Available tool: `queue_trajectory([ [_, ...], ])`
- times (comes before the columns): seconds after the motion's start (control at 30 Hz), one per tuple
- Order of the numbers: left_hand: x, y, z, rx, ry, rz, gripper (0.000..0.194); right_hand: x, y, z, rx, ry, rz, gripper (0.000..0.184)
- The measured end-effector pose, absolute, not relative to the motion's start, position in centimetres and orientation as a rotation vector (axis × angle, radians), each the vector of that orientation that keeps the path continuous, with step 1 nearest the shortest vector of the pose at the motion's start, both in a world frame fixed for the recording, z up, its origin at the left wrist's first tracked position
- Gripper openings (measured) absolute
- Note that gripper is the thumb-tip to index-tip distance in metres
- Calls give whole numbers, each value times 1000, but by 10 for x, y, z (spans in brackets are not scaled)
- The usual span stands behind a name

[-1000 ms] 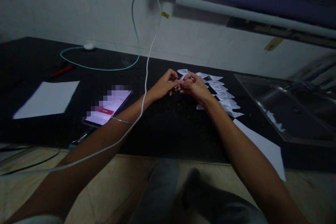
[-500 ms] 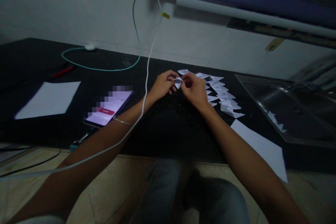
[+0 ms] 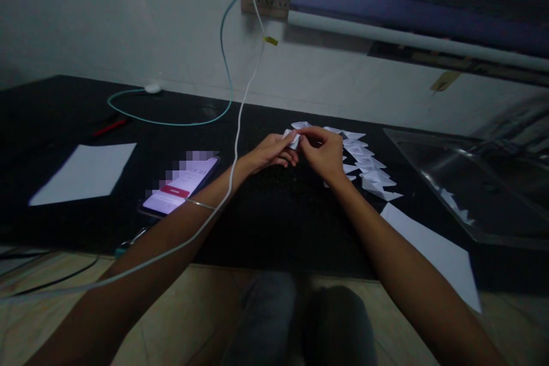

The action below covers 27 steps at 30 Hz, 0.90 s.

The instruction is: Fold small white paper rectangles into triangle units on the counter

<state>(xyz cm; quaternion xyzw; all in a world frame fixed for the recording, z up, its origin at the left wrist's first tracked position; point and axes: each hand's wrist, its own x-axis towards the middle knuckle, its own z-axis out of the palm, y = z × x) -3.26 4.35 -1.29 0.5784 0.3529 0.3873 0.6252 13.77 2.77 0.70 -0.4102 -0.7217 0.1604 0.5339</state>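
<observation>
A small piece of folded white paper (image 3: 293, 139) is held up above the dark counter between my two hands. My left hand (image 3: 272, 151) pinches it from the left, thumb on top and the other fingers curled below. From the right, the thumb and index fingertips of my right hand (image 3: 322, 151) close on its edge. Close behind and to the right of that hand lie several pointed folded paper pieces (image 3: 372, 170) in overlapping rows, partly hidden by the hand.
A lit phone (image 3: 182, 186) with a cable lies beside my left forearm. Flat white paper (image 3: 86, 174) is at the left, another sheet (image 3: 429, 246) near my right forearm. The sink (image 3: 484, 189) is at the right. A white cable (image 3: 237, 143) hangs across my left arm.
The folded paper has turned between my fingers and shows a different side. My left thumb now lies over it. The whole view has shifted slightly, with things appearing lower.
</observation>
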Motion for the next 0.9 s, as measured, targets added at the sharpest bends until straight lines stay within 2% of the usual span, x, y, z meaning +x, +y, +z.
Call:
queue_trajectory([
  [0.2, -37, 47, -12, 1513, 780, 890, 44, 144, 39, 10, -1004, -1560, 871, 17],
  [0.5, -37, 35, -6, 1781, 597, 648, 51, 152, 36, 10, -1073, -1621, 1213, 20],
  [0.73, -36, 32, -2, 1746, 653, 631, 45, 155, 39, 11, -976, -1699, 1061, 18],
  [0.9, -38, 32, 0, 1782, 630, 567, 52, 151, 40, 11, -995, -1658, 889, 18],
])
